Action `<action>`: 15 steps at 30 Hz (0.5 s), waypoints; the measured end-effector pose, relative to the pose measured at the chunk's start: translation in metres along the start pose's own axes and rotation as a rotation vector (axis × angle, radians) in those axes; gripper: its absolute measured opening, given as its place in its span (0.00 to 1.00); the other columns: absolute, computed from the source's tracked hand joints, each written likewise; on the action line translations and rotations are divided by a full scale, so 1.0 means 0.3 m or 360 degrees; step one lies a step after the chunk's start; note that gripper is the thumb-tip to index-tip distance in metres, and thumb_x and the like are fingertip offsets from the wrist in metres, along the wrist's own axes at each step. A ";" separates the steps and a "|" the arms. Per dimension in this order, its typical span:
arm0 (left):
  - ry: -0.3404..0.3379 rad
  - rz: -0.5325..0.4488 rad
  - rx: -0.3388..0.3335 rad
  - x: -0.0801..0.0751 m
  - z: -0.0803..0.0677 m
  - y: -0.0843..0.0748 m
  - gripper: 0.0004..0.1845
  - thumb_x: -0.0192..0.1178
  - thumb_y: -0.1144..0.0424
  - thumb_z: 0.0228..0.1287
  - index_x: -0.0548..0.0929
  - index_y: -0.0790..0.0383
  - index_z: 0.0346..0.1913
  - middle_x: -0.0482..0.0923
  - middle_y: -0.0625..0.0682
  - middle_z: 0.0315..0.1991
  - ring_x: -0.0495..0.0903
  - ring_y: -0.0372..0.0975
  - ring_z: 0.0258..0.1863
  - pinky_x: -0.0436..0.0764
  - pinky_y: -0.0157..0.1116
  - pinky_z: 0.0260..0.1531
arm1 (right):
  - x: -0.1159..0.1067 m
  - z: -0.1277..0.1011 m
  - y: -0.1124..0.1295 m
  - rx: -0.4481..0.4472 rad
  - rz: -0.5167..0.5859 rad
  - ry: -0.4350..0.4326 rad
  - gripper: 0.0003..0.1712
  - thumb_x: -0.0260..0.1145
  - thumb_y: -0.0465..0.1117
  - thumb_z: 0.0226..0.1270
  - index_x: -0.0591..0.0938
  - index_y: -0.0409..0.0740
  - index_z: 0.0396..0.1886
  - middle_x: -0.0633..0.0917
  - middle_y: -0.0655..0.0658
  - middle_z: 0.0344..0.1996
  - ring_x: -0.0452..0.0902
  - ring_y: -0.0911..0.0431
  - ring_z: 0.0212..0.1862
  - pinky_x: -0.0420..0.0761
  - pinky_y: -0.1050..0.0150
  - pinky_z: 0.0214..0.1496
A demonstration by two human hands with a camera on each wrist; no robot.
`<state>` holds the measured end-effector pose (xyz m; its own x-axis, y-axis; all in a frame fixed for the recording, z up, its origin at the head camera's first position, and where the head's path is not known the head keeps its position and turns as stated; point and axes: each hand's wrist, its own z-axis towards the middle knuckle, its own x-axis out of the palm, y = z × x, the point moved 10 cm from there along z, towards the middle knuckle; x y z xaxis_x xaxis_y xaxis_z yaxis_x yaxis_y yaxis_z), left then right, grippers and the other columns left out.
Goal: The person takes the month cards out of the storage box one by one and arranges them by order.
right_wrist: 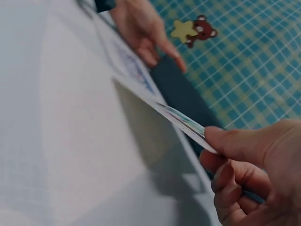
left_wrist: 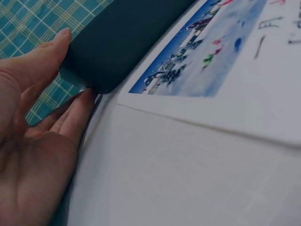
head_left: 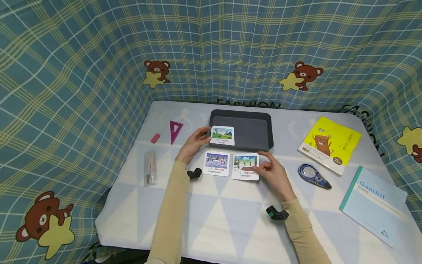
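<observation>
Between thumb and fingers, my right hand [head_left: 273,175] pinches the right edge of a February picture card [head_left: 242,161]. In the right wrist view that card is tilted, its near side raised over the cloth with a shadow beneath. My left hand [head_left: 192,145] touches the left end of a dark grey tray [head_left: 250,128], fingertips at its front corner. Inside the tray's left part lies a March card [head_left: 222,131]. The January card [head_left: 215,159] lies flat on the cloth in front of the tray, just left of the February card.
At left lie a purple set square [head_left: 172,136], a pink eraser [head_left: 155,138] and a packaged pink compass [head_left: 150,168]. On the right are a yellow book [head_left: 346,141], a blue correction tape [head_left: 313,175] and a Gambit notebook [head_left: 369,212]. Checked curtains [head_left: 227,44] enclose the table.
</observation>
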<state>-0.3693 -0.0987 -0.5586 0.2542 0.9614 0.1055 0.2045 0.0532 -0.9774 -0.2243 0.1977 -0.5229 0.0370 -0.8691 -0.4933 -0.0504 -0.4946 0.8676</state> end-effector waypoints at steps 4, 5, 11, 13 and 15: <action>-0.0020 0.0015 -0.0005 -0.001 0.001 -0.001 0.30 0.70 0.65 0.66 0.76 0.45 0.69 0.67 0.48 0.72 0.64 0.42 0.73 0.65 0.40 0.73 | 0.017 0.015 0.000 -0.0078 -0.0160 -0.0062 0.32 0.74 0.45 0.67 0.74 0.52 0.68 0.80 0.51 0.22 0.71 0.58 0.26 0.70 0.63 0.35; -0.0027 0.0020 -0.0007 0.000 0.001 -0.001 0.30 0.70 0.65 0.66 0.76 0.45 0.69 0.67 0.48 0.72 0.64 0.42 0.73 0.65 0.40 0.73 | 0.020 0.017 0.003 -0.0098 -0.0200 -0.0073 0.32 0.74 0.44 0.67 0.73 0.50 0.68 0.80 0.52 0.22 0.71 0.58 0.25 0.70 0.62 0.35; -0.0016 0.0021 0.0002 0.004 -0.003 0.002 0.30 0.70 0.64 0.66 0.76 0.45 0.69 0.67 0.48 0.72 0.64 0.42 0.73 0.65 0.40 0.72 | 0.029 0.023 0.028 -0.0185 -0.0387 -0.0160 0.36 0.74 0.39 0.66 0.69 0.41 0.70 0.79 0.53 0.19 0.69 0.57 0.22 0.70 0.61 0.32; -0.0012 0.0012 0.0016 0.004 -0.003 -0.001 0.30 0.70 0.64 0.66 0.76 0.46 0.69 0.67 0.49 0.72 0.65 0.42 0.73 0.65 0.40 0.72 | 0.028 0.023 0.040 -0.0217 -0.0404 -0.0184 0.37 0.74 0.37 0.66 0.69 0.40 0.71 0.79 0.52 0.19 0.69 0.57 0.21 0.69 0.61 0.30; -0.0012 0.0002 0.0026 0.001 -0.003 -0.003 0.30 0.70 0.65 0.66 0.76 0.46 0.69 0.67 0.49 0.71 0.65 0.43 0.72 0.66 0.40 0.72 | 0.029 0.024 0.048 -0.0237 -0.0404 -0.0187 0.37 0.74 0.37 0.66 0.69 0.40 0.71 0.79 0.52 0.19 0.70 0.58 0.22 0.70 0.61 0.30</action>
<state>-0.3686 -0.0987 -0.5575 0.2473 0.9635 0.1027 0.1884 0.0561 -0.9805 -0.2318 0.1830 -0.5152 -0.0863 -0.7173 -0.6914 0.0929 -0.6968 0.7112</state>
